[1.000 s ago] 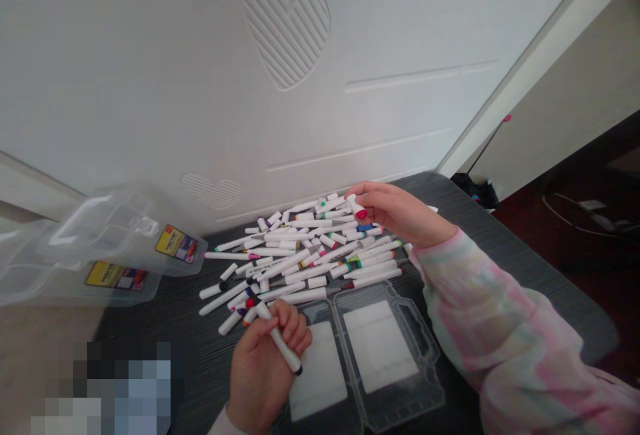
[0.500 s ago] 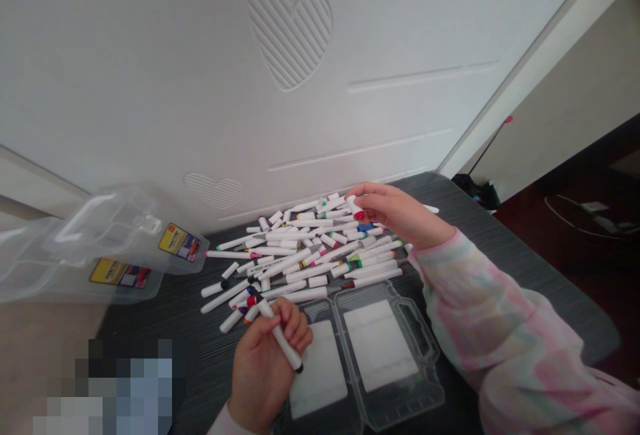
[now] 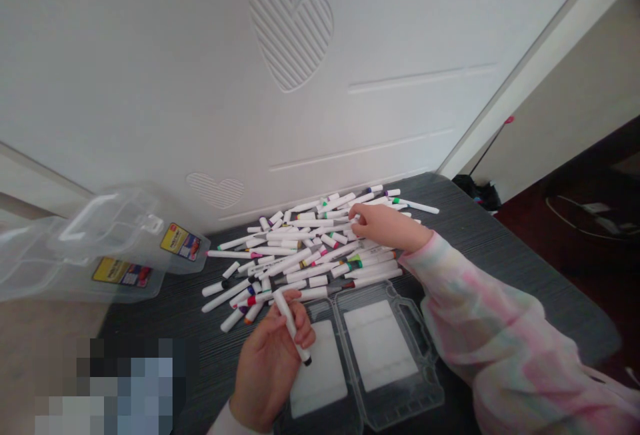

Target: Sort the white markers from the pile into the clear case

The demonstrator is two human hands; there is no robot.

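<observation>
My left hand [image 3: 273, 352] is closed around a white marker [image 3: 293, 328] with a black lower end, holding it tilted over the left edge of an open clear plastic case [image 3: 353, 362]. Over the right part of a heap of white markers [image 3: 290, 262], my right hand [image 3: 373, 222] reaches down with its fingers pinched together. A small white bit shows at those fingertips, but I cannot make out what it is. Loose caps with coloured ends, such as a red-ended cap [image 3: 329, 240], lie among the markers.
Two clear plastic cases [image 3: 150, 248] with yellow labels stand at the left of the dark table [image 3: 500, 255]. Behind the heap rises a white panel [image 3: 165, 75] with heart reliefs. A black bag [image 3: 477, 192] sits on the floor at right.
My right hand has lowered from above the heap into the markers, and the red-ended cap it held no longer shows clearly. My left hand has tilted its marker slightly.
</observation>
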